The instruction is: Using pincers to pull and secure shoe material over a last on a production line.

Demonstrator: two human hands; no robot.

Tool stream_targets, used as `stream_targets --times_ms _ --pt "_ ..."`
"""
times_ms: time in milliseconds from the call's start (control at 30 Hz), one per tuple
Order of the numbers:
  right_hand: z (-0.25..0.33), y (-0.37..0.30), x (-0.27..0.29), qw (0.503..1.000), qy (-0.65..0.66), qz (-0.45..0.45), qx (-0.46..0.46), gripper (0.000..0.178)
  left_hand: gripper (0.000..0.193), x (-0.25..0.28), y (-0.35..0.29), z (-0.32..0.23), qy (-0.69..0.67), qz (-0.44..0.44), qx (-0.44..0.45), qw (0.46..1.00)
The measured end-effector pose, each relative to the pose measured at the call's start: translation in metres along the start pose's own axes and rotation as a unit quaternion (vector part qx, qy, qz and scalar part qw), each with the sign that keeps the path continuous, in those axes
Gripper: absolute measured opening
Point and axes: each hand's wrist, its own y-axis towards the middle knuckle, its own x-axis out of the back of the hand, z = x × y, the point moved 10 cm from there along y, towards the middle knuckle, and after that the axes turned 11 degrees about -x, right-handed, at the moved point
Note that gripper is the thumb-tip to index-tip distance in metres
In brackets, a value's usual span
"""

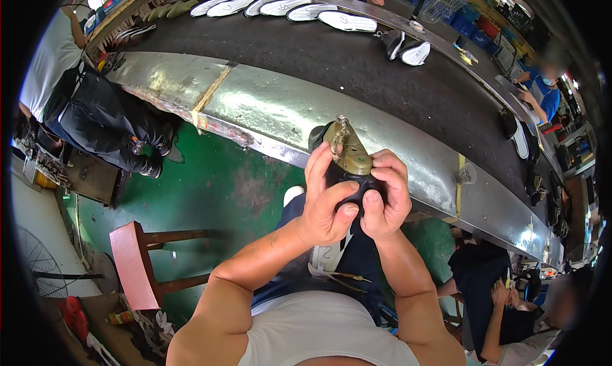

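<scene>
In front of my body, both hands grip a black shoe (369,186) with an olive-coloured shoe last (356,159) inside it. A ragged, cord-like strip (342,131) lies along the last's upper end; I cannot make out what it is. My left hand (324,203) is closed on the shoe's left side, its fingers reaching up beside the last. My right hand (389,197) wraps the right side, with the thumb pressed on the black upper. The shoe is held by the metal edge (268,111) of the workbench, and its underside is hidden.
A dark conveyor belt (280,66) runs behind the metal edge, carrying several upturned shoes with white soles (347,21). On the left stand a person in dark trousers (95,111) and a reddish stool (135,264). Another person (510,315) sits close by at lower right.
</scene>
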Motion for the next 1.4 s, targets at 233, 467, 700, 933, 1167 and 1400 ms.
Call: stream_targets --times_ms 233,467,700,933,1167,1400 --pt "0.004 0.004 -0.001 0.997 -0.076 0.015 -0.023 0.044 0.041 -0.006 -0.003 0.009 -0.08 0.018 0.056 0.995" --pt "0.018 -0.005 0.005 0.995 -0.079 0.001 0.068 0.024 0.036 -0.011 0.005 -0.004 -0.066 0.045 0.008 0.997" --pt "0.017 -0.001 0.0 0.996 -0.088 0.008 0.023 0.025 0.047 0.0 0.045 0.03 -0.07 0.05 0.083 0.993" --pt "0.013 0.006 -0.017 0.993 -0.086 0.08 0.028 0.038 0.064 -0.029 0.045 0.04 -0.091 0.175 0.116 0.974" --pt "0.015 0.022 -0.023 0.996 -0.074 0.058 -0.006 0.027 0.054 -0.023 0.054 0.056 -0.118 0.144 0.178 0.966" --pt "-0.001 0.043 -0.011 0.996 0.025 0.031 -0.082 0.013 0.049 -0.032 0.069 0.068 -0.119 0.138 0.21 0.961"
